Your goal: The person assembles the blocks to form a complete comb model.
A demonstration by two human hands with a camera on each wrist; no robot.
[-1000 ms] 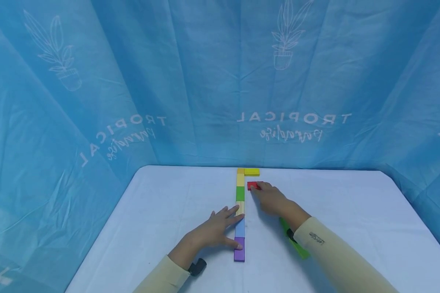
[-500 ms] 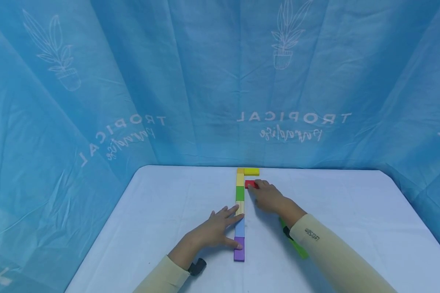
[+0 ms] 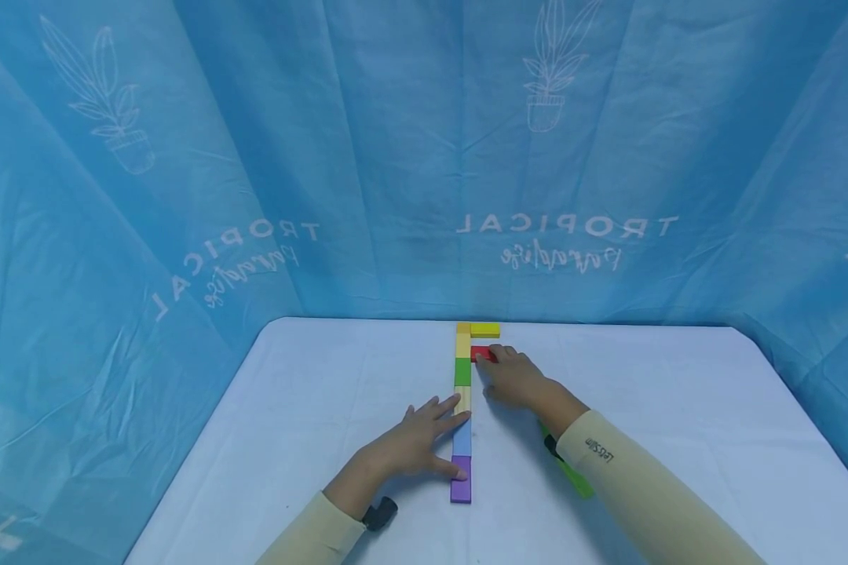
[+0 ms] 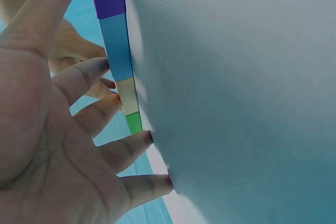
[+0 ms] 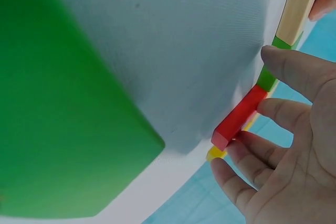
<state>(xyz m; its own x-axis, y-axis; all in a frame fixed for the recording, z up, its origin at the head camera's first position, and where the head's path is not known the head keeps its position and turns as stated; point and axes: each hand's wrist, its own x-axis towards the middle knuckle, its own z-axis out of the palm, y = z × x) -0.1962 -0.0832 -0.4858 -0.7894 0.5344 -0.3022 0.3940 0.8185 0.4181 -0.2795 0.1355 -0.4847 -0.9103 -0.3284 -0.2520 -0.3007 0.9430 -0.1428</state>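
A straight column of flat coloured blocks runs away from me: purple (image 3: pixel 461 488), light blue (image 3: pixel 462 439), plain wood (image 3: pixel 462 399), green (image 3: pixel 462 372) and pale yellow (image 3: pixel 462 345), with an orange block at the far end. My left hand (image 3: pixel 410 446) rests with spread fingers on the column, thumb on purple and two fingertips by the wood and blue blocks. My right hand (image 3: pixel 519 380) touches a red block (image 5: pixel 240 117) with its index and middle fingers; the thumb stands off it, near the green block. The red block lies crosswise against the column's right side.
A yellow block (image 3: pixel 485 330) lies crosswise at the column's far end, parallel to the red one. Under my right forearm lies a bright green block (image 3: pixel 575 477), partly hidden. The white table (image 3: pixel 643 392) ends at a blue printed curtain (image 3: pixel 396 157).
My right hand has slid the red block left and slightly away from me, up to the column. The right thumb now shows apart from the block. My left hand has stayed in place.
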